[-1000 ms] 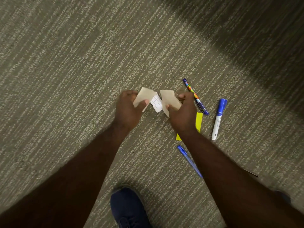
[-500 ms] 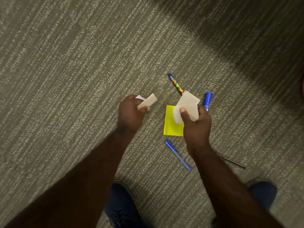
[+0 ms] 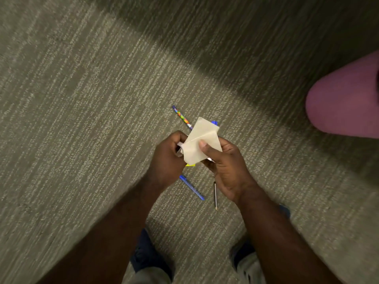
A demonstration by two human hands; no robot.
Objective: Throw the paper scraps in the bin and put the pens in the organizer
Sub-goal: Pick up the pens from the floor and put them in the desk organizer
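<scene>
Both hands meet above the carpet with beige paper scraps [image 3: 202,143] between them. My right hand [image 3: 223,167] pins the scraps with its thumb. My left hand [image 3: 168,158] grips their left edge along with a small white scrap [image 3: 179,149]. On the floor lie a multicoloured pen [image 3: 182,117], a blue pen [image 3: 191,187] and a thin dark pen [image 3: 215,194]. A blue marker tip [image 3: 214,122] peeks out behind the paper. Only a sliver of the yellow note [image 3: 190,165] shows under the hands.
The floor is grey-green striped carpet [image 3: 82,119]. A purple rounded object [image 3: 346,101] juts in at the right edge. My two dark blue shoes [image 3: 147,255] stand at the bottom of the view. No bin or organizer is in sight.
My hands came together, and the scraps that each held apart are now stacked between them. The hands rose, hiding most of the yellow note and the marker.
</scene>
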